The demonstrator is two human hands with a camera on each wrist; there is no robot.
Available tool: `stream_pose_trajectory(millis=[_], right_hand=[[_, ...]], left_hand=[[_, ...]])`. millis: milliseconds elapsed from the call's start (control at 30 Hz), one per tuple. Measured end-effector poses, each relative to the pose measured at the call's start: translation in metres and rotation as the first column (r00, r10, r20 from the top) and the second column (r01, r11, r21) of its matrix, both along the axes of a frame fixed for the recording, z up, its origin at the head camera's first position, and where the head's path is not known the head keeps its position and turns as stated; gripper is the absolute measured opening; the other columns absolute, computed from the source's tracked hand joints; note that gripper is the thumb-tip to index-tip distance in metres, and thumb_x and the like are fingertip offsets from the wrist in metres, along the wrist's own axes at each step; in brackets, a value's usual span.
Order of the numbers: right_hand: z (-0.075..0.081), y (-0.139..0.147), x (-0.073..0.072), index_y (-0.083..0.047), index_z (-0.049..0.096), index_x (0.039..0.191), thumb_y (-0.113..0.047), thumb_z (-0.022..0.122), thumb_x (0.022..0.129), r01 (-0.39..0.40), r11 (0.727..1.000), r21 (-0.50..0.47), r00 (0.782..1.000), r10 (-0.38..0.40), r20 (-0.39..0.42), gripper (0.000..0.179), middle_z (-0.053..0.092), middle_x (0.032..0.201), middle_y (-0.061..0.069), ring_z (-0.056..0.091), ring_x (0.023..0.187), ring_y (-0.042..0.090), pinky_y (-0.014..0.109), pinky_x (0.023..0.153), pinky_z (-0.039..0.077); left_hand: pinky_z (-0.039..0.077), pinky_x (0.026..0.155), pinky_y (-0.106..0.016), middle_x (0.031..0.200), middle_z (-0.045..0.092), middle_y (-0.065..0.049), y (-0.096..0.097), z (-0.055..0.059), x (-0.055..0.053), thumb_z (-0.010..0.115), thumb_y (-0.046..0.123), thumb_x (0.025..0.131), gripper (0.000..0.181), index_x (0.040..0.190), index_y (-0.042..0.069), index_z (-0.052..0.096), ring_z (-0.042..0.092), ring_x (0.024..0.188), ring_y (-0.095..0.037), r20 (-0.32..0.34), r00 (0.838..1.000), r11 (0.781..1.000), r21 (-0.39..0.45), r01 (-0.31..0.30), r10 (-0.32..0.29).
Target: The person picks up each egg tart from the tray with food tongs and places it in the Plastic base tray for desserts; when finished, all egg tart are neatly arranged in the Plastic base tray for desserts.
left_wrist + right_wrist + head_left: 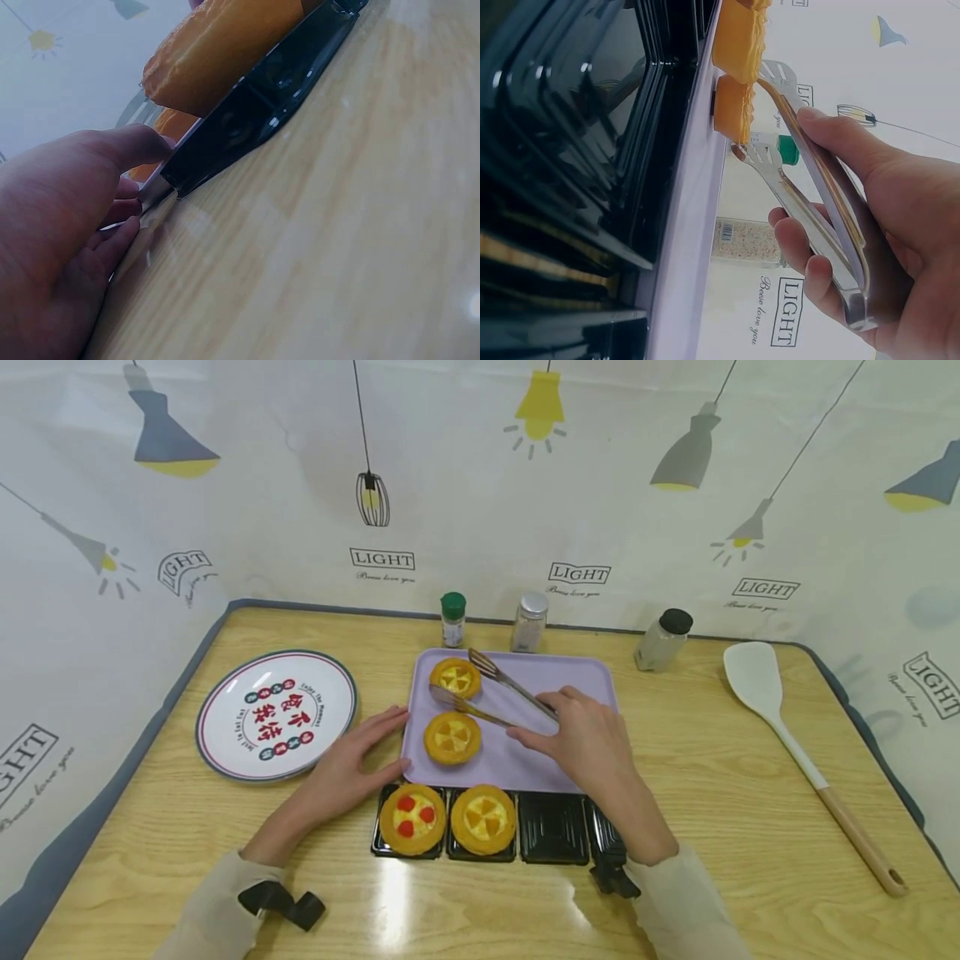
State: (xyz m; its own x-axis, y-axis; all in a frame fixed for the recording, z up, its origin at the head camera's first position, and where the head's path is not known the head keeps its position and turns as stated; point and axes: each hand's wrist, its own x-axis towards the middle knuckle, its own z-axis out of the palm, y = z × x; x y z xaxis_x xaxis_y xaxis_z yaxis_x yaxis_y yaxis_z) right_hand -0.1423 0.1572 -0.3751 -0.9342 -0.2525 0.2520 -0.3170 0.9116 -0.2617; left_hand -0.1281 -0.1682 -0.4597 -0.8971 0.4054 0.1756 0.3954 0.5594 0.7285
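Observation:
My right hand [588, 739] grips a pair of metal tongs [817, 180] whose two arms are spread apart. On the lilac tray [517, 768], the slotted tips reach over the far tart [465, 667] and the gap before the nearer yellow-topped tart [452, 739]; whether they touch either cannot be told. My left hand [341, 768] rests its fingers and thumb against the tray's left edge, fingers mostly straight. Before the tray stand black plastic holders [553, 828]; one carries a tart with red pieces [412, 820], another a tart with yellow pieces [483, 820].
A white plate [277, 714] with red lettering lies left of the tray. Behind the tray stand a green-capped jar [453, 620] and a silver-capped jar [529, 622]. A black-capped jar [663, 640] and a white spatula [795, 743] with wooden handle are at the right.

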Motion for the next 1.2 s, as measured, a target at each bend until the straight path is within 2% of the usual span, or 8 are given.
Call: stream_pose_trajectory(millis=[1067, 1200], right_hand=[[-0.0029, 0.0015, -0.0006, -0.007, 0.075, 0.104, -0.054, 0.076, 0.079, -0.039, 0.999, 0.006, 0.998, 0.04, -0.046, 0.053, 0.066, 0.083, 0.004, 0.056, 0.061, 0.017, 0.033, 0.051, 0.049], [-0.001, 0.0038, -0.0005, -0.007, 0.075, 0.103, -0.054, 0.076, 0.08, -0.05, 0.999, -0.011, 0.995, 0.049, -0.09, 0.053, 0.066, 0.082, 0.004, 0.057, 0.06, 0.017, 0.034, 0.049, 0.05]], left_hand=[[0.023, 0.114, -0.052, 0.156, 0.035, -0.001, 0.0004, -0.0009, 0.0009, 0.068, 0.041, 0.092, 0.065, 0.148, 0.02, 0.045, 0.028, 0.143, -0.023, -0.003, 1.0, 1.0, 0.007, -0.003, 0.003], [0.023, 0.114, -0.052, 0.156, 0.035, -0.002, 0.0004, -0.0009, 0.0007, 0.069, 0.04, 0.092, 0.065, 0.148, 0.02, 0.045, 0.028, 0.143, -0.022, -0.007, 1.0, 1.0, 0.007, -0.002, 0.002]])
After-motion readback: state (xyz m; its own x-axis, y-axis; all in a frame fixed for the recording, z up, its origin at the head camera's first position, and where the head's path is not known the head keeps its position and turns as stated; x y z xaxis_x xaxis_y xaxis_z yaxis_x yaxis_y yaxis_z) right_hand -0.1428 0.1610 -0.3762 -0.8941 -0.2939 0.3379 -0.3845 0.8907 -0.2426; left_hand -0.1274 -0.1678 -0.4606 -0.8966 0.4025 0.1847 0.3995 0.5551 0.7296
